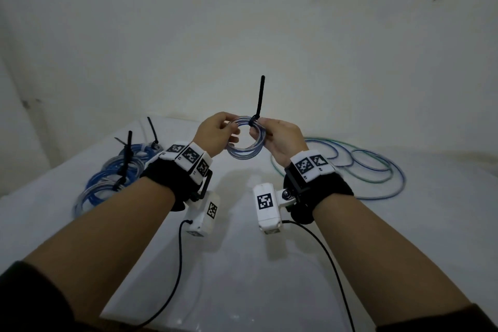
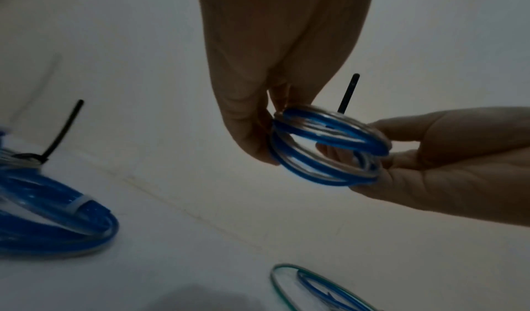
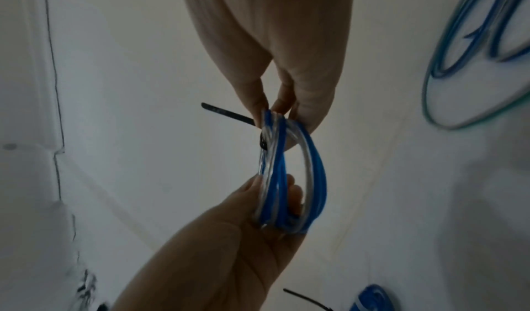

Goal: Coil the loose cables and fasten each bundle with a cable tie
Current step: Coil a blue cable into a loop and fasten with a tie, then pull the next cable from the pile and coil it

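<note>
Blue-and-clear cable coil (image 1: 244, 140), black cable tie (image 1: 260, 97) upright

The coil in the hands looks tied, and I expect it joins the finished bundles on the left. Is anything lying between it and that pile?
Nothing visible does. The coil is held above the table by the left hand and right hand; bare tabletop lies toward the finished bundles.

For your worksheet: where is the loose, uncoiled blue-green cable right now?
In the head view, the loose blue-green cable sprawls on the white table, right of the right hand.
</note>
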Demonstrator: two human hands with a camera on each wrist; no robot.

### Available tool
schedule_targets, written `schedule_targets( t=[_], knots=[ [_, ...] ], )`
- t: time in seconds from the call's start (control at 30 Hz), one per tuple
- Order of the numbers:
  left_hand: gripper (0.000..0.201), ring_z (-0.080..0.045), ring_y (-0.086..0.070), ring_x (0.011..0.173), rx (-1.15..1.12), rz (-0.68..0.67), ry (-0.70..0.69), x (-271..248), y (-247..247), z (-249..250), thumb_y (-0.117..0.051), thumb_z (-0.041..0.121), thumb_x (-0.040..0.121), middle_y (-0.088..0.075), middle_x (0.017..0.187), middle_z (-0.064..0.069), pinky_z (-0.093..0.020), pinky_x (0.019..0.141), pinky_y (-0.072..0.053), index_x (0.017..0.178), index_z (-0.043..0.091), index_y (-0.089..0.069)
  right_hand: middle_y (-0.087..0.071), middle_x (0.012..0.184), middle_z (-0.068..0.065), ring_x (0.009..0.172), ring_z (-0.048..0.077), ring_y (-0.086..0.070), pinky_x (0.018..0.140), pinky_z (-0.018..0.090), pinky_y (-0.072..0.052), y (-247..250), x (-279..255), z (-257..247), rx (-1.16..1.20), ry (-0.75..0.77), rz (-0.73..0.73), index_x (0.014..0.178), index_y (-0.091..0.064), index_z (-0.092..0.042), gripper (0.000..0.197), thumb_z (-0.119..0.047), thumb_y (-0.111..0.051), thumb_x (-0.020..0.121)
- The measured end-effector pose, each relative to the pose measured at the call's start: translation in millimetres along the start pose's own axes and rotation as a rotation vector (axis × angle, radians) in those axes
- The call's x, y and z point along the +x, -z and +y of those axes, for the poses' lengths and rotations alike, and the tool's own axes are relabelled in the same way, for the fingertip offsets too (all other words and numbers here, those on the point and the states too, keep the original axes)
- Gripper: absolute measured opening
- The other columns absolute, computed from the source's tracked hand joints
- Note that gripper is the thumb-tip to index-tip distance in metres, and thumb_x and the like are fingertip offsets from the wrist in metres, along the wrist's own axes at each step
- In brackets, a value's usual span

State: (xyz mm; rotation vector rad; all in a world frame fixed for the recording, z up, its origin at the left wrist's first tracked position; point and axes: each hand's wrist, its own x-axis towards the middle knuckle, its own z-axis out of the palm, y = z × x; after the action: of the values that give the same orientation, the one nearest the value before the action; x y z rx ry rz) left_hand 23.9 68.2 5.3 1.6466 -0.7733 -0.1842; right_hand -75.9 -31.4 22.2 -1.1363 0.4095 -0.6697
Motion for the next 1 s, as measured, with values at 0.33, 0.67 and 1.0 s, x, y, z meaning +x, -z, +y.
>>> schedule_targets(
  t=[0.33, 0.67, 1.0],
  knots=[
    [0.022, -0.024, -0.063, 0.096, 0.455, 0.245, 0.047, 2.7, 83.9, -20.1, -0.056, 0.022, 0.089, -0.069, 0.101, -0.010, -0.029, 0.088, -0.047, 0.103, 0.009, -0.067, -0.062, 0.084, 0.018, 0.066, 0.026, -0.059, 0.063, 0.040, -0.057, -71.1, 13.4, 67.1, -0.456, -0.073, -0.090, 0.079, -0.055, -0.014, 0.020, 0.005, -0.061, 0.079],
    [0.012, -0.012, -0.062, 0.072, 0.296, 0.296, -0.011, 11.9, 105.6, -22.8, -0.052, 0.019, 0.090, -0.066, 0.089, -0.001, -0.025, 0.068, -0.049, 0.094, 0.015, -0.062, -0.064, 0.071, 0.019, 0.073, 0.034, -0.066, 0.077, 0.049, -0.057, -99.8, 25.2, 104.8, -0.775, -0.183, -0.244, 0.062, -0.062, -0.004, 0.024, -0.014, -0.071, 0.082],
    [0.011, -0.015, -0.064, 0.075, 0.204, 0.038, -0.041, 27.6, 8.8, -1.5, -0.052, 0.019, 0.090, -0.064, 0.081, 0.005, -0.028, 0.071, -0.050, 0.080, 0.022, -0.056, -0.062, 0.083, 0.009, 0.069, 0.020, -0.061, 0.066, 0.032, -0.055, 9.3, 41.0, 40.1, -1.048, -0.181, -0.141, 0.092, -0.062, -0.005, 0.011, -0.015, -0.063, 0.088]
  ],
)
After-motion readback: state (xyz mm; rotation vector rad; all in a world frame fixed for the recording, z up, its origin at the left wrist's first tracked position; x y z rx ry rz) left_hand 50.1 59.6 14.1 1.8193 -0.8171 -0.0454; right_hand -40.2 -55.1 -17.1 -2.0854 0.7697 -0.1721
